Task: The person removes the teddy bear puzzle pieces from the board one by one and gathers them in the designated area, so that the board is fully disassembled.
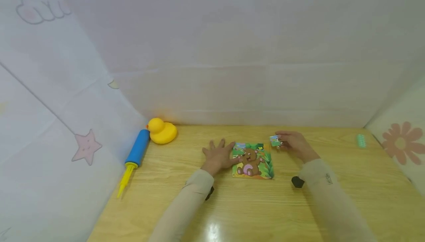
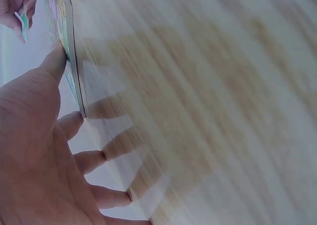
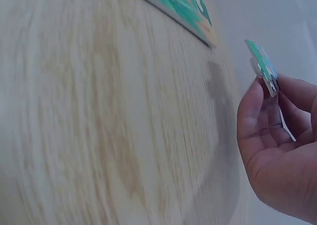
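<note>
A flat puzzle board (image 1: 251,165) with a brown bear picture lies on the wooden table. My left hand (image 1: 217,158) rests at its left side with fingers spread; in the left wrist view the thumb (image 2: 55,61) touches the board's edge and the fingertips meet the tabletop. Just right of the board's upper corner, my right hand (image 1: 295,144) pinches a small puzzle piece (image 1: 275,141) between thumb and fingers. The right wrist view shows this green and light-blue piece (image 3: 262,66) tilted and raised off the table. The fingers hide part of it.
A yellow rubber duck (image 1: 162,131) sits at the back left, beside a blue and yellow hand pump (image 1: 137,149). A small green object (image 1: 361,141) lies at the far right. Pale printed sheets (image 1: 212,50) rise behind the table and at both sides.
</note>
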